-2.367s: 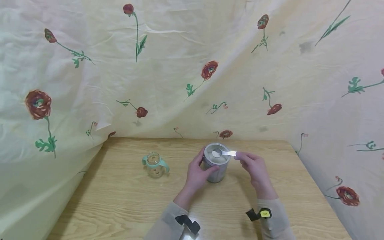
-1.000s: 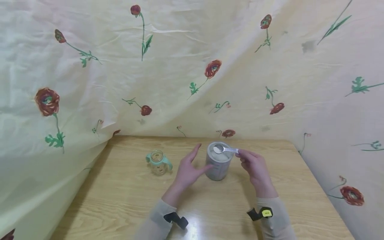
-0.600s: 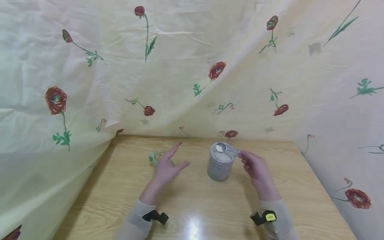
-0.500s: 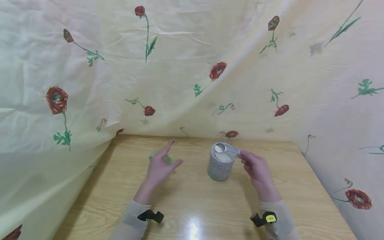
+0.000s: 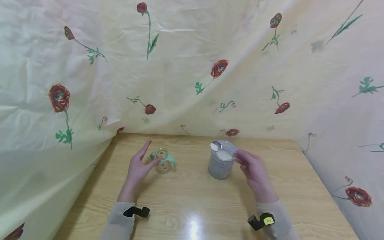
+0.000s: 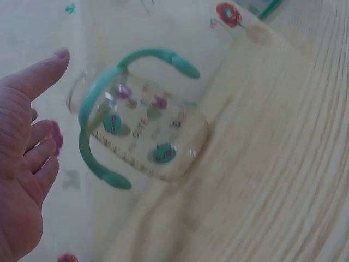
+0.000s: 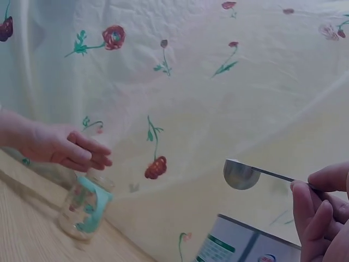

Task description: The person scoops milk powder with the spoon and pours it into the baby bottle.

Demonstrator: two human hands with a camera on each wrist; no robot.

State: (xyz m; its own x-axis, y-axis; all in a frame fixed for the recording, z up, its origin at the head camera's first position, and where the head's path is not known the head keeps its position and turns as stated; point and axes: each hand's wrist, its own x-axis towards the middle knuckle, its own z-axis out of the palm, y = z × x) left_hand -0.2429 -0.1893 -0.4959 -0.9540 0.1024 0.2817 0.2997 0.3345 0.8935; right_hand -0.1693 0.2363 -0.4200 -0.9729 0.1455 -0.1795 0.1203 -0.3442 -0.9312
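Observation:
My left hand (image 5: 138,168) is spread, thumb apart from the fingers, just left of a clear baby bottle (image 5: 163,166) with mint-green handles. The bottle stands upright and lidless; in the left wrist view, a gap shows between the hand (image 6: 24,158) and the bottle (image 6: 147,128). My right hand (image 5: 254,170) pinches the handle end of a metal measuring spoon (image 5: 216,145). White powder shows in its round bowl. The spoon is held level above an uncovered tin (image 5: 221,169) with white powder inside. In the right wrist view, the spoon (image 7: 241,176) hangs clear of the tin (image 7: 245,243).
Everything stands on a light wooden table (image 5: 186,206). A pale curtain (image 5: 180,83) printed with red flowers hangs behind it and along both sides. Bare wood lies between the bottle and the tin.
My left hand let go of the tin and moved left, past the bottle to its far side. The right hand lifted the spoon from the powder and shifted it slightly left.

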